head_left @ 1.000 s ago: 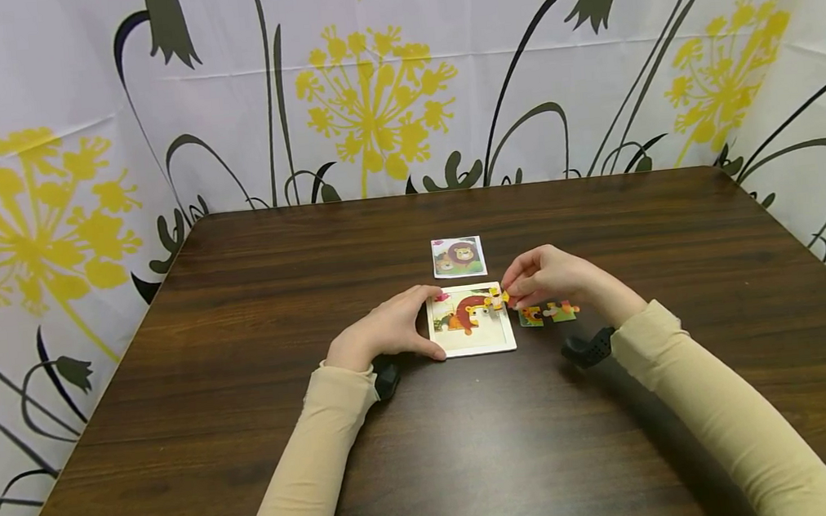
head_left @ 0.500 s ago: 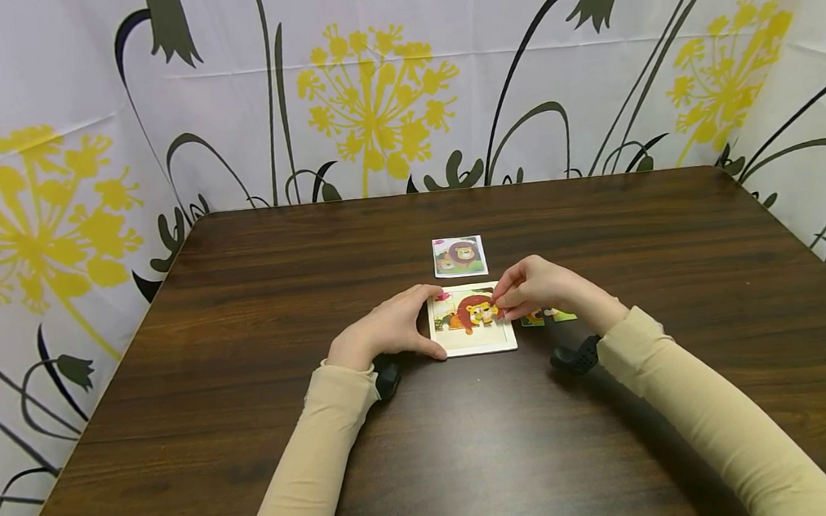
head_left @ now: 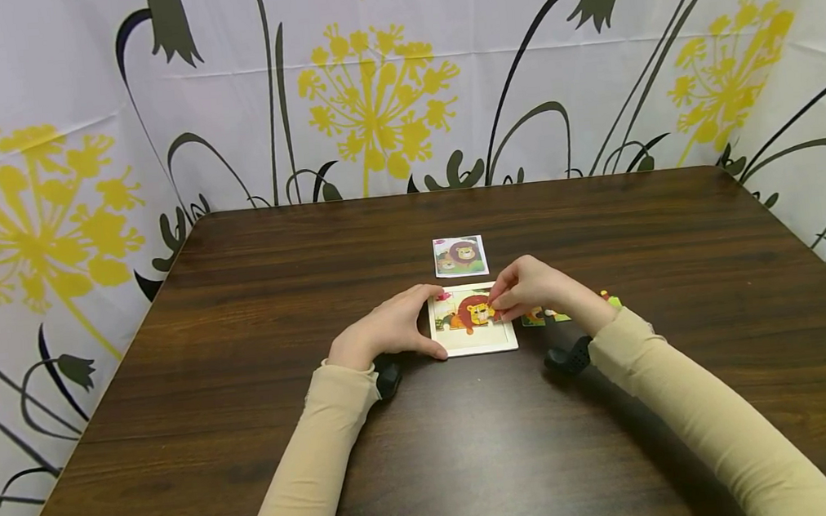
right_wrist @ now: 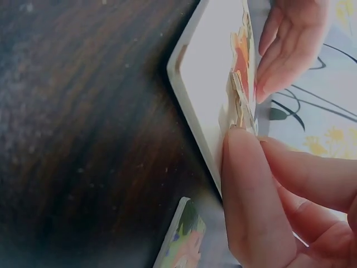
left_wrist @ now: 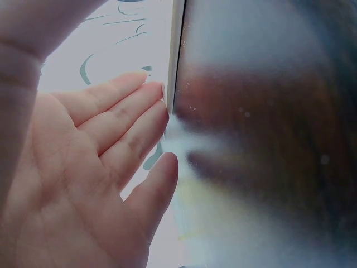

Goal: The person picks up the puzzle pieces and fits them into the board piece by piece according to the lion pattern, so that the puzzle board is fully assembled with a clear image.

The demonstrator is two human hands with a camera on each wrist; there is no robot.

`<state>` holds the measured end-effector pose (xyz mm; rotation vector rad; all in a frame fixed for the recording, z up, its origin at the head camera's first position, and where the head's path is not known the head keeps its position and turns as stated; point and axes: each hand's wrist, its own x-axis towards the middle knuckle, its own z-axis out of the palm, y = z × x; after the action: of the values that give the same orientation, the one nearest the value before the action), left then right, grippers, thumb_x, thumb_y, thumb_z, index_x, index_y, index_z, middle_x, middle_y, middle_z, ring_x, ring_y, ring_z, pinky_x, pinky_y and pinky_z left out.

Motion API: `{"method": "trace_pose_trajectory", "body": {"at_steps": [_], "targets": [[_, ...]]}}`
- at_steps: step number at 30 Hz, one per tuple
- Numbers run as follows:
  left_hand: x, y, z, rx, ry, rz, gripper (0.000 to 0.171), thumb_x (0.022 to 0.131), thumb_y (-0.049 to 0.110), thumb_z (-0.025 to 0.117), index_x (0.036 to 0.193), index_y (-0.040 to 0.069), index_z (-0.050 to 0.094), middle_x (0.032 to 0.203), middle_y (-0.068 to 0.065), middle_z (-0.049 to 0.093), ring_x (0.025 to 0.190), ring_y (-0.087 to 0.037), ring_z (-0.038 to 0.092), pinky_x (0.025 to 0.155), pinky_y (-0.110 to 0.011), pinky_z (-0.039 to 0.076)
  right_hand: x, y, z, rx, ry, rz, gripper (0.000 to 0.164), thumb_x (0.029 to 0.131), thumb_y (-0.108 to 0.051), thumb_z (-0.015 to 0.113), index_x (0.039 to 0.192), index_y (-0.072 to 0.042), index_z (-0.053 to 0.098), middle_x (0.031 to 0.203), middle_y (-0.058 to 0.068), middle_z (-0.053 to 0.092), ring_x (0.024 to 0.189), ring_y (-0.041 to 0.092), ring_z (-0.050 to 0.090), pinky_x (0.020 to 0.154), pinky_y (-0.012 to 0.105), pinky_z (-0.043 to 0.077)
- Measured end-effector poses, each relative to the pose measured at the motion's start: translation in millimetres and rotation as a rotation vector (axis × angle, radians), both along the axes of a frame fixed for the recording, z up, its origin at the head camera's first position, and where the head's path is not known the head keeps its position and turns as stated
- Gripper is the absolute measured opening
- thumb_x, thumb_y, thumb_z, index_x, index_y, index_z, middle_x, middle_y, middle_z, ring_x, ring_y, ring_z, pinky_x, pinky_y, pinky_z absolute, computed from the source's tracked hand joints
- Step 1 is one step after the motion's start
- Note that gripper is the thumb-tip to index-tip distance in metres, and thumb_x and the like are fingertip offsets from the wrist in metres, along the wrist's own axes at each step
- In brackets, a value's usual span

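Note:
A pale puzzle tray (head_left: 474,344) lies mid-table with part of a lion picture assembled in its upper half. My left hand (head_left: 392,325) rests at its left side, thumb at the near corner and fingertips at the far one; the fingers look nearly straight in the left wrist view. Over the tray's right part, my right hand (head_left: 534,290) pinches a puzzle piece (right_wrist: 240,99) between thumb and fingers. In the right wrist view that piece sits slightly tilted against the assembled ones. The fingertips partly cover it.
Loose puzzle pieces (head_left: 534,319) lie right of the tray, partly under my right hand. Another piece (head_left: 611,299) shows beyond the right wrist. A lion picture card (head_left: 460,257) lies behind the tray on the dark wooden table (head_left: 309,251). Patterned fabric (head_left: 222,102) hangs behind.
My right hand has moved left and brought the puzzle piece down beside the lion's face. A piece near the right wrist has come into view. The left hand has stayed in place.

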<state>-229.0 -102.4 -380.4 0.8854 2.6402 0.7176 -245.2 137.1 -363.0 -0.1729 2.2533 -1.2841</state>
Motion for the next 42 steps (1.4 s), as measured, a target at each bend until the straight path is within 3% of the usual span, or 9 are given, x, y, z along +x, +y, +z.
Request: {"method": "trace_pose_trajectory", "body": {"at_steps": [14,42], "targets": [[-1.8,-0.1,-2.2,0.005,0.008,-0.004,0.088,0.066,0.035,0.085,0.136,0.003,0.042,0.135,-0.01,0.049,0.124,-0.023,0.047,0.107,-0.037,0.037,2.5,-9.4,4.3,0.167,0.173,0.02,0.008,0.082,0.0,0.068,0.082,0.007,0.065,0.071,0.014,0.068,0.054,0.011,0.065,0.06,0.032,0.058],[-2.0,-0.2,-1.8,-0.004,-0.008,0.001,0.09,0.066,0.036,0.084,0.137,0.003,0.04,0.137,-0.01,0.047,0.126,-0.022,0.046,0.108,-0.038,0.036,3.6,-12.6,0.5,0.261,0.231,0.018,0.006,0.08,0.0,0.069,0.077,0.005,0.066,0.068,0.01,0.067,0.051,0.007,0.061,0.057,0.027,0.056]]}}
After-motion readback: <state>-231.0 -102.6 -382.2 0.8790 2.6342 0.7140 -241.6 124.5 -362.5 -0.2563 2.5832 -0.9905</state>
